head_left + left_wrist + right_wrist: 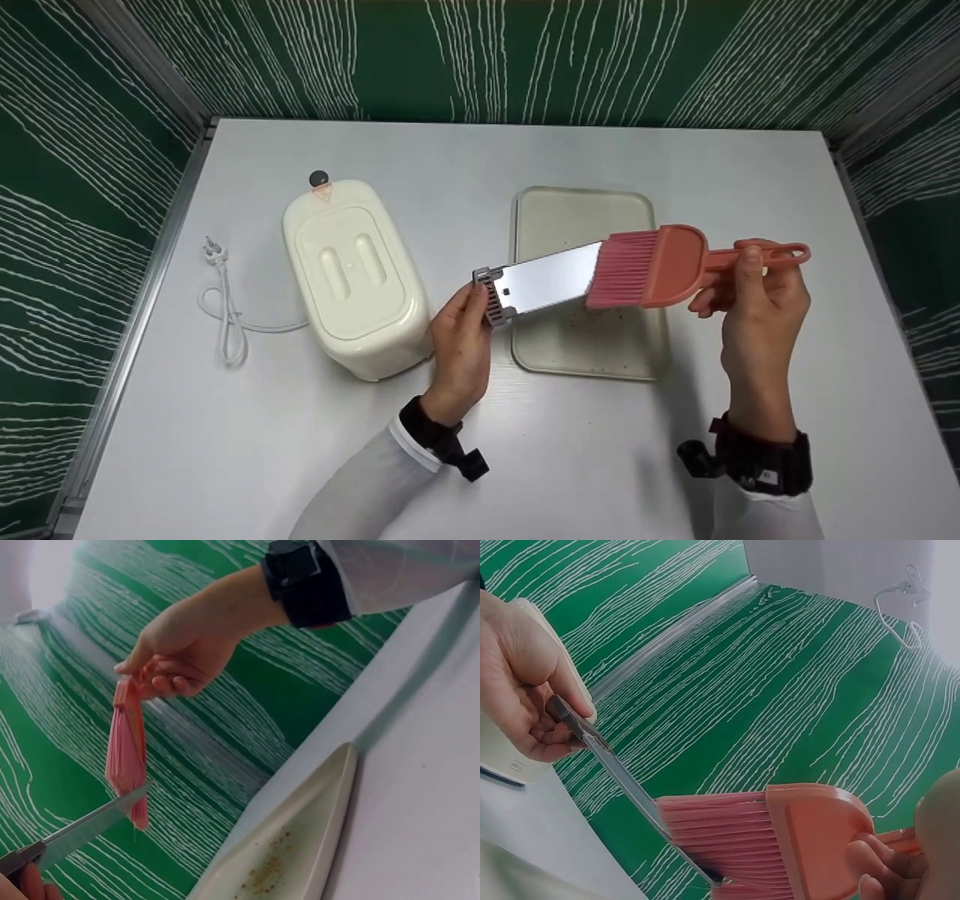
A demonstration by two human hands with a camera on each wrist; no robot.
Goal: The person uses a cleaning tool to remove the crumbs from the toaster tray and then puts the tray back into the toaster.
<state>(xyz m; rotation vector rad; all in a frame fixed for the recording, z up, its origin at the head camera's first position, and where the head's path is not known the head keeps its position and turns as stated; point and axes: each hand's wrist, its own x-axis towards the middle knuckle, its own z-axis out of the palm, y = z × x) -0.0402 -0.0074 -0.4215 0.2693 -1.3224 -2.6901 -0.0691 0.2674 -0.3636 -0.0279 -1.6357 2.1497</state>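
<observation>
My left hand (461,356) pinches the grey slotted end of a long, shiny metal crumb tray (551,277), held up and tilted over a flat beige serving tray (577,210). In my right hand (769,307) is the handle of a coral-pink brush (679,266). Its bristles (727,836) touch the far end of the crumb tray, and the right wrist view shows them bent against its edge. Brown crumbs (270,866) lie scattered on the serving tray below.
Left of the hands stands a cream toaster (349,270) with a lid over its top and a grey knob at its far end. Its white cord and plug (225,307) lie on the white table (450,165). Green walls with white streaks (405,60) surround the table.
</observation>
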